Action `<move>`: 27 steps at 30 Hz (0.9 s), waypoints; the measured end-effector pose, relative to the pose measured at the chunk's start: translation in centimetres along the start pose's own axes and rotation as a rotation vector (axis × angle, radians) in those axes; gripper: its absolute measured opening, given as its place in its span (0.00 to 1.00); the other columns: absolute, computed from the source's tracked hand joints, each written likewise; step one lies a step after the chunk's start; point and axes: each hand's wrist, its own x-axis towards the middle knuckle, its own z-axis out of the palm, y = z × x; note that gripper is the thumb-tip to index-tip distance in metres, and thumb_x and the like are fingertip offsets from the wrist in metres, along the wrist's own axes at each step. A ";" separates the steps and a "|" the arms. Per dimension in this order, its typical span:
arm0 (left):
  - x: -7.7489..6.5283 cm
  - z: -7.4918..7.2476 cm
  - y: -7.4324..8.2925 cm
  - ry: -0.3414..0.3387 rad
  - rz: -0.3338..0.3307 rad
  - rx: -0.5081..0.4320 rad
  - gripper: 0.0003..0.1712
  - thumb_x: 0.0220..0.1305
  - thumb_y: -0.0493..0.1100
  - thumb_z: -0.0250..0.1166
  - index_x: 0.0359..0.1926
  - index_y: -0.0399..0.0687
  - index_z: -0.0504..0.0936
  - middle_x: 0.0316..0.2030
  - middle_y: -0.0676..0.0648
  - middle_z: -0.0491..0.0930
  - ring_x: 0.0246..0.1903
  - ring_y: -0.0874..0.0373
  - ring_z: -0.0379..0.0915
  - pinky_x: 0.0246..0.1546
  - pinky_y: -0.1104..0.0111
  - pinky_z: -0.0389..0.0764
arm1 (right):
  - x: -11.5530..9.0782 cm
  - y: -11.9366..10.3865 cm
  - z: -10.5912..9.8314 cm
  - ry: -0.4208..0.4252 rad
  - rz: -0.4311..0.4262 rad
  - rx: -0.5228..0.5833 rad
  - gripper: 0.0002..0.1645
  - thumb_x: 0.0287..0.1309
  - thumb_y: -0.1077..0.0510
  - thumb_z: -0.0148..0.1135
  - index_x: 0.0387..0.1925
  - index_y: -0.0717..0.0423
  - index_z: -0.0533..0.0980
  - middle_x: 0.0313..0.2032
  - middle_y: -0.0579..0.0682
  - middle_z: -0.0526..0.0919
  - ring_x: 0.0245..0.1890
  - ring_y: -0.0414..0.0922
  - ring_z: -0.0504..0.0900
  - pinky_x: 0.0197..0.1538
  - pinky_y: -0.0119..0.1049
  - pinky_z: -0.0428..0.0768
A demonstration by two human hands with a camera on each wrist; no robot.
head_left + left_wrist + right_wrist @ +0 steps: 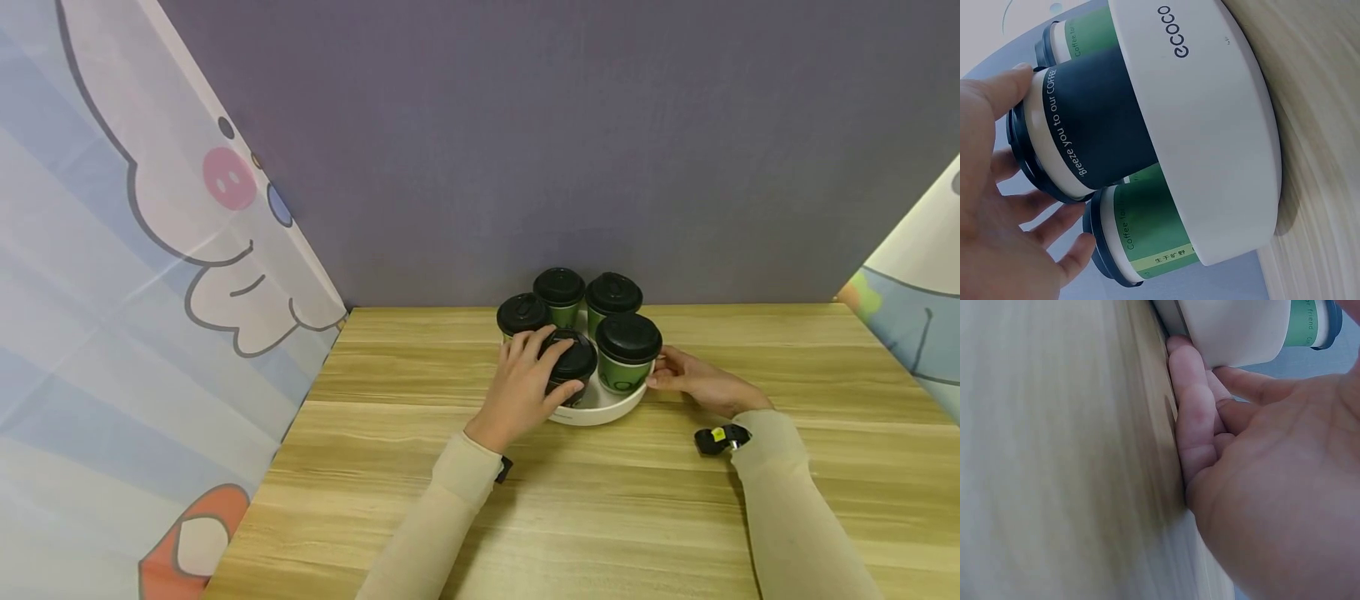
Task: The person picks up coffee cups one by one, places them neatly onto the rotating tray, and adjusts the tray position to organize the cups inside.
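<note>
Several lidded paper coffee cups stand in a round white tray marked "ecoco" on its wall. My left hand reaches over the front dark cup, which has a black lid. The thumb presses one side of that lid and the fingers spread round the other, gripping it. Beside it, a green cup stands at the tray's right. My right hand lies low at the tray's right side, fingertips touching the lower wall close above the tabletop.
More green cups with black lids stand at the back and left of the tray. A wooden table bears it, with a grey wall behind. A cartoon-printed curtain hangs at the left.
</note>
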 end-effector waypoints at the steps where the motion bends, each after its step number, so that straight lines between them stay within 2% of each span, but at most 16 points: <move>1: 0.0 0.0 0.0 0.003 -0.002 -0.001 0.36 0.70 0.68 0.59 0.73 0.59 0.71 0.74 0.45 0.64 0.67 0.47 0.64 0.68 0.48 0.67 | 0.0 0.0 0.0 0.001 0.000 -0.003 0.40 0.73 0.58 0.59 0.74 0.70 0.51 0.60 0.62 0.70 0.53 0.36 0.76 0.54 0.24 0.75; 17: -0.1 0.7 0.7 0.038 -0.017 0.040 0.36 0.70 0.68 0.56 0.72 0.58 0.71 0.74 0.43 0.64 0.66 0.46 0.65 0.63 0.49 0.71 | -0.3 0.2 0.3 0.017 -0.003 -0.005 0.38 0.72 0.58 0.60 0.72 0.71 0.54 0.57 0.58 0.73 0.51 0.34 0.77 0.54 0.23 0.75; 27: -0.3 0.6 0.4 0.063 -0.013 -0.037 0.37 0.71 0.68 0.57 0.73 0.57 0.69 0.74 0.42 0.63 0.67 0.46 0.64 0.64 0.48 0.69 | -0.3 0.2 0.1 0.003 -0.014 0.002 0.40 0.73 0.58 0.59 0.74 0.71 0.51 0.59 0.62 0.72 0.52 0.36 0.77 0.54 0.25 0.74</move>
